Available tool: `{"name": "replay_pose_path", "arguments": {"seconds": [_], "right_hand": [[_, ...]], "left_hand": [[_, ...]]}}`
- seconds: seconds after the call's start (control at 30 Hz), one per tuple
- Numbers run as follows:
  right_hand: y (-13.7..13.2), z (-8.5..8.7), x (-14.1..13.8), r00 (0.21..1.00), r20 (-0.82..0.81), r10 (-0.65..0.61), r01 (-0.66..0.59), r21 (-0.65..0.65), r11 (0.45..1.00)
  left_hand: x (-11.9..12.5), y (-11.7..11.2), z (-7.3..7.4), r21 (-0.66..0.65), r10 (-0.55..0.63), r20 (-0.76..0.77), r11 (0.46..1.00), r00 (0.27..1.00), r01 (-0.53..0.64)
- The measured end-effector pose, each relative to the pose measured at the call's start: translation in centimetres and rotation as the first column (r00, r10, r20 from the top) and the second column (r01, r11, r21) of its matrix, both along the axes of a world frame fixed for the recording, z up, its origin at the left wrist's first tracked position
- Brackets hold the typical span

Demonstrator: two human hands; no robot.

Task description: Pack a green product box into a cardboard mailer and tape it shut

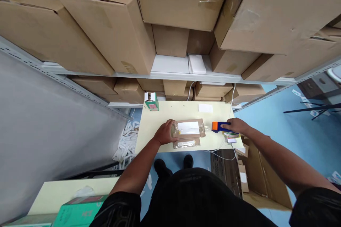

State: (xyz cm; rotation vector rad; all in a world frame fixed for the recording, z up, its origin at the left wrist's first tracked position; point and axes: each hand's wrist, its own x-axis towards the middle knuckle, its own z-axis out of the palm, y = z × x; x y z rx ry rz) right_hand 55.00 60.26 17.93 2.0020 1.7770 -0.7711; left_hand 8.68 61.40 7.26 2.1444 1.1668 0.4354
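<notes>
A small flat cardboard box (189, 134) with white labels and clear tape over it lies on the cream table (160, 120). My left hand (166, 133) grips the box's left end, fingers at the far side and thumb at the near side. To the right of the box, my right hand (236, 126) is closed round the handle of a blue tape dispenser (219, 126) with an orange front. Strands of clear tape show between the box's right end and the dispenser. Beneath my right hand lie a roll of tape and a small label, partly covered.
A green carton (151, 101) stands at the table's back left, and a white card (205, 108) lies at the back. Shelves of cardboard boxes (183, 0) rise behind. White cables hang at the table's right. A large open carton (255, 173) stands on the floor at right.
</notes>
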Motion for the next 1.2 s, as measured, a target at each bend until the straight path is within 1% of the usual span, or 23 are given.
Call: {"name": "replay_pose_path", "arguments": {"seconds": [0.1, 0.17, 0.2, 0.23, 0.3, 0.33, 0.37, 0.4, 0.47, 0.57, 0.7, 0.8, 0.87, 0.93, 1.0, 1.07, 1.13, 1.17, 1.2], "right_hand": [[1.2, -2.5, -2.4, 1.0, 0.018, 0.015, -0.015, -0.005, 1.0], [2.3, -4.1, -3.9, 0.999, -0.016, -0.029, 0.028, -0.041, 0.999], [2.7, -4.8, -4.5, 0.994, -0.049, -0.096, 0.092, -0.088, 0.992], [2.9, -5.4, -4.8, 0.979, -0.086, -0.187, 0.173, -0.147, 0.974], [2.8, -6.4, -5.1, 0.916, -0.152, -0.372, 0.323, -0.275, 0.906], [2.5, -6.9, -5.1, 0.883, -0.177, -0.435, 0.364, -0.325, 0.872], [2.0, -7.3, -5.0, 0.857, -0.195, -0.476, 0.393, -0.35, 0.851], [1.5, -7.6, -4.8, 0.843, -0.203, -0.497, 0.413, -0.348, 0.842], [0.5, -8.2, -4.6, 0.83, -0.191, -0.524, 0.459, -0.299, 0.837], [-0.6, -8.6, -4.3, 0.818, -0.164, -0.552, 0.524, -0.182, 0.832], [-2.1, -8.1, -4.7, 0.81, -0.187, -0.555, 0.559, -0.038, 0.829], [-3.5, -7.9, -5.9, 0.819, -0.19, -0.541, 0.563, 0.093, 0.821], [-4.1, -8.3, -7.2, 0.86, -0.131, -0.492, 0.51, 0.201, 0.837], [-4.3, -9.1, -8.8, 0.913, -0.019, -0.407, 0.394, 0.29, 0.872], [-4.2, -10.0, -10.3, 0.947, 0.077, -0.312, 0.274, 0.312, 0.91], [-4.0, -10.5, -11.4, 0.963, 0.098, -0.25, 0.214, 0.283, 0.935], [-4.1, -10.6, -12.0, 0.967, 0.08, -0.243, 0.208, 0.306, 0.929], [-4.2, -10.4, -12.1, 0.964, 0.045, -0.261, 0.231, 0.343, 0.911], [-4.4, -10.1, -12.3, 0.959, -0.032, -0.283, 0.274, 0.369, 0.888]], "left_hand": [[0.1, 0.0, -0.1, -0.009, 0.005, 0.02, 1.0, 1.0, -0.005], [0.1, 0.0, -0.2, -0.014, 0.009, 0.031, 1.0, 0.999, -0.009], [0.1, -0.1, -0.2, -0.017, 0.011, 0.035, 1.0, 0.999, -0.011], [0.1, -0.1, -0.3, -0.019, 0.013, 0.037, 1.0, 0.999, -0.012], [0.1, -0.2, -0.3, -0.028, 0.02, 0.04, 0.999, 0.999, -0.019], [0.0, -0.3, -0.3, -0.035, 0.025, 0.042, 0.999, 0.999, -0.024], [0.0, -0.3, -0.3, -0.042, 0.031, 0.047, 0.999, 0.998, -0.029], [0.0, -0.4, -0.3, -0.049, 0.034, 0.051, 0.998, 0.998, -0.032], [0.0, -0.4, -0.2, -0.06, 0.033, 0.058, 0.998, 0.998, -0.03], [-0.1, -0.4, 0.1, -0.071, 0.022, 0.06, 0.997, 0.998, -0.017], [-0.2, -0.4, 0.1, -0.102, 0.014, 0.081, 0.995, 0.997, -0.005], [-0.3, -0.6, -0.1, -0.143, 0.035, 0.121, 0.99, 0.992, -0.018], [-0.2, -0.8, -0.4, -0.196, 0.074, 0.142, 0.98, 0.987, -0.045], [0.1, -1.2, -0.7, -0.254, 0.133, 0.145, 0.963, 0.981, -0.093], [0.6, -1.6, -0.9, -0.279, 0.196, 0.137, 0.948, 0.971, -0.152], [1.2, -2.0, -1.1, -0.264, 0.257, 0.141, 0.94, 0.956, -0.214], [1.9, -2.4, -1.2, -0.235, 0.339, 0.134, 0.924, 0.931, -0.303], [2.1, -2.5, -1.1, -0.227, 0.386, 0.116, 0.907, 0.915, -0.354], [2.4, -2.7, -0.9, -0.229, 0.424, 0.085, 0.889, 0.902, -0.396]]}}
